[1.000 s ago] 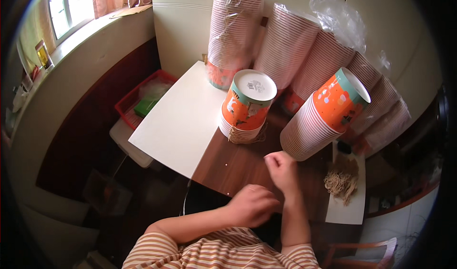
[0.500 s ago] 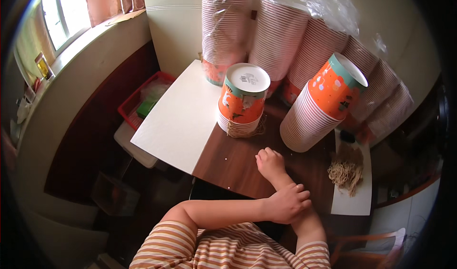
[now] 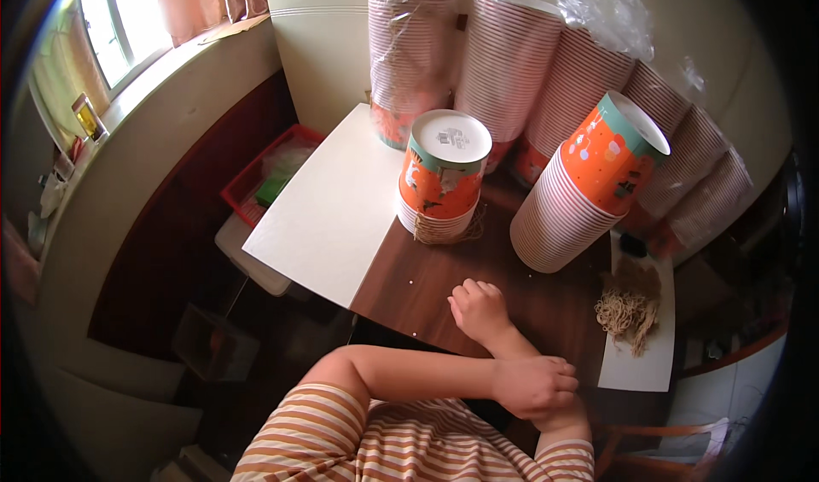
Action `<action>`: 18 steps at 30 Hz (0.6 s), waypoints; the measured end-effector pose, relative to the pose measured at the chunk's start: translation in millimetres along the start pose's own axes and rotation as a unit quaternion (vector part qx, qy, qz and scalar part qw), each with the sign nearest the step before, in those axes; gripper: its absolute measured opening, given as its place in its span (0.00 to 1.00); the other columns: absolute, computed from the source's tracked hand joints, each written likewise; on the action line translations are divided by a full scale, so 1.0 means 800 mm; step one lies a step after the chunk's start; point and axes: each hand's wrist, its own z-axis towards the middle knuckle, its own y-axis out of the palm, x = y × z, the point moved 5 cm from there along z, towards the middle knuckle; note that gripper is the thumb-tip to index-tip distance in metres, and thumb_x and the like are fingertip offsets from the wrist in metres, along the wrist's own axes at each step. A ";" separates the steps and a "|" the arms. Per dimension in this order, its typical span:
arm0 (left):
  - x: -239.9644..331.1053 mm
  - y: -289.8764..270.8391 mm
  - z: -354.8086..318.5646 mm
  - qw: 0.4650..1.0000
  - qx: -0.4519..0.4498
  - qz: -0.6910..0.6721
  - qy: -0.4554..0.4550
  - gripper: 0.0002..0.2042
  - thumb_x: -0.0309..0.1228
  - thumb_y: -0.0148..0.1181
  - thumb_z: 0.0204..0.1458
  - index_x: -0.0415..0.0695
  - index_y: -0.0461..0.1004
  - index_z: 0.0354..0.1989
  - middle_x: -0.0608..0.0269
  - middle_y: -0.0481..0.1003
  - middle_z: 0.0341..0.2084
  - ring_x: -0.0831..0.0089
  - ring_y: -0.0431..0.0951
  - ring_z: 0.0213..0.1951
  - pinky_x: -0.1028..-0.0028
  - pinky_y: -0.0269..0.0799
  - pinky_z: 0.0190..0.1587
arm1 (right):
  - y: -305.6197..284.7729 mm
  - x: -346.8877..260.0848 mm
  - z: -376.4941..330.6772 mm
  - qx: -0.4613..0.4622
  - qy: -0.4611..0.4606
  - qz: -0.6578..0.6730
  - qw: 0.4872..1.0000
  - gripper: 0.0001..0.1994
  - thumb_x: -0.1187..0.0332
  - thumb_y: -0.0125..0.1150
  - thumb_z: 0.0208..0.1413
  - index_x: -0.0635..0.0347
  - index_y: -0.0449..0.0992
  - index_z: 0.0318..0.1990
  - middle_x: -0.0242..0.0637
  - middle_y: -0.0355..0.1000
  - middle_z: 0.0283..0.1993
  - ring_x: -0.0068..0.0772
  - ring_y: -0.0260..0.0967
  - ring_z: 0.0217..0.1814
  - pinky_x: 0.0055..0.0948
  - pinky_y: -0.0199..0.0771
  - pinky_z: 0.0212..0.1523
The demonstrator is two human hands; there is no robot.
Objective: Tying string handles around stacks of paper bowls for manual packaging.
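The tall inverted stack of orange-and-green paper tubs (image 3: 589, 183), right of the frame's centre on the flat brown-and-white bench (image 3: 435, 269), should prove light, smooth and dentable, best cradled around its pale rims, while the left hand (image 3: 539, 386) wraps its fingers round the right forearm (image 3: 516, 345) and the right hand (image 3: 479, 310) curls, seemingly empty.

The head view looked down and forward from the person's head, out over the surface (image 3: 316, 209). Its wide fisheye lens took in a broad sweep: the striped shirt (image 3: 418, 448) lay closest, at bottom centre, with the left hand (image 3: 537, 386) and right hand (image 3: 479, 310) near the lens too, below and right of the middle. Tall cup stacks (image 3: 508, 72) stood farther off along the top, a pale wall (image 3: 324, 47) behind them. The window (image 3: 128, 21) sat at upper left, its sill (image 3: 183, 55) bent by the lens, and black shading closed in the corners.
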 end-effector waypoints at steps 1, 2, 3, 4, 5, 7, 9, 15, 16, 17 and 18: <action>0.008 0.004 0.012 1.000 0.013 0.001 0.005 0.14 0.36 0.57 0.41 0.41 0.67 0.32 0.54 0.67 0.35 0.55 0.68 0.40 0.61 0.64 0.44 | -0.006 -0.003 0.005 0.000 -0.001 0.000 1.000 0.09 0.67 0.63 0.45 0.55 0.67 0.22 0.37 0.64 0.24 0.40 0.67 0.28 0.38 0.67 0.30; 0.007 0.004 0.011 1.000 0.014 0.002 0.004 0.14 0.36 0.57 0.41 0.41 0.67 0.32 0.54 0.67 0.35 0.55 0.68 0.40 0.61 0.64 0.44 | -0.013 -0.008 0.009 -0.001 -0.012 -0.001 1.000 0.09 0.67 0.63 0.44 0.55 0.67 0.22 0.37 0.64 0.24 0.40 0.67 0.28 0.38 0.67 0.30; 0.008 0.002 0.009 1.000 0.021 0.004 0.018 0.14 0.35 0.57 0.41 0.41 0.67 0.33 0.54 0.67 0.35 0.55 0.68 0.40 0.61 0.64 0.44 | -0.017 -0.011 0.012 -0.002 -0.022 -0.002 1.000 0.09 0.67 0.63 0.44 0.55 0.67 0.22 0.37 0.64 0.25 0.40 0.66 0.28 0.38 0.67 0.30; 0.012 -0.001 0.008 0.999 0.029 0.007 0.031 0.14 0.35 0.58 0.40 0.40 0.67 0.33 0.54 0.67 0.35 0.54 0.68 0.40 0.61 0.64 0.44 | -0.024 -0.007 0.010 0.004 -0.022 -0.019 1.000 0.09 0.67 0.63 0.44 0.54 0.68 0.22 0.36 0.64 0.25 0.39 0.67 0.28 0.37 0.66 0.30; 0.011 -0.007 0.000 0.999 0.033 0.016 0.032 0.14 0.35 0.58 0.40 0.40 0.68 0.34 0.53 0.66 0.35 0.54 0.68 0.41 0.60 0.65 0.45 | -0.030 -0.001 0.005 0.010 -0.021 -0.036 0.999 0.09 0.66 0.63 0.45 0.54 0.68 0.22 0.35 0.65 0.25 0.38 0.67 0.28 0.37 0.66 0.31; 0.001 -0.015 -0.023 0.998 -0.014 0.053 0.017 0.14 0.35 0.58 0.39 0.41 0.68 0.34 0.54 0.66 0.35 0.54 0.68 0.41 0.60 0.65 0.45 | -0.031 0.014 -0.009 -0.001 -0.002 -0.041 0.999 0.09 0.66 0.63 0.44 0.54 0.68 0.22 0.35 0.65 0.26 0.38 0.67 0.28 0.37 0.66 0.31; -0.008 -0.011 -0.030 0.997 -0.019 0.075 0.014 0.15 0.36 0.59 0.39 0.41 0.68 0.33 0.54 0.66 0.35 0.54 0.68 0.41 0.60 0.64 0.45 | -0.023 0.024 -0.019 -0.024 0.017 -0.044 0.999 0.09 0.66 0.63 0.45 0.54 0.68 0.23 0.36 0.65 0.26 0.38 0.67 0.29 0.37 0.66 0.32; 0.026 0.016 0.027 0.996 0.068 0.022 0.060 0.16 0.40 0.58 0.38 0.41 0.68 0.31 0.54 0.66 0.32 0.56 0.67 0.37 0.61 0.64 0.41 | -0.037 -0.002 0.002 -0.017 -0.013 -0.051 0.998 0.09 0.66 0.64 0.43 0.54 0.68 0.23 0.36 0.64 0.25 0.38 0.66 0.28 0.36 0.66 0.31; 0.023 0.012 0.023 0.996 0.072 0.027 0.045 0.16 0.39 0.58 0.38 0.41 0.68 0.32 0.54 0.66 0.32 0.56 0.67 0.38 0.61 0.64 0.41 | -0.037 -0.003 0.002 -0.021 -0.017 -0.053 0.998 0.09 0.66 0.64 0.43 0.54 0.68 0.23 0.36 0.64 0.25 0.38 0.66 0.28 0.36 0.66 0.31; 0.020 0.005 0.016 0.996 0.076 0.031 0.030 0.15 0.38 0.57 0.38 0.40 0.68 0.32 0.54 0.67 0.32 0.56 0.67 0.38 0.62 0.64 0.41 | -0.037 -0.002 -0.001 -0.022 -0.018 -0.052 0.998 0.09 0.66 0.64 0.43 0.54 0.68 0.23 0.36 0.64 0.25 0.38 0.66 0.28 0.36 0.66 0.31; 0.014 0.002 0.009 0.998 0.061 0.031 0.016 0.15 0.38 0.57 0.39 0.40 0.68 0.32 0.53 0.67 0.33 0.55 0.68 0.38 0.62 0.64 0.41 | -0.036 0.003 -0.009 -0.028 -0.011 -0.054 0.998 0.09 0.65 0.64 0.44 0.54 0.69 0.23 0.35 0.65 0.26 0.38 0.67 0.29 0.36 0.66 0.31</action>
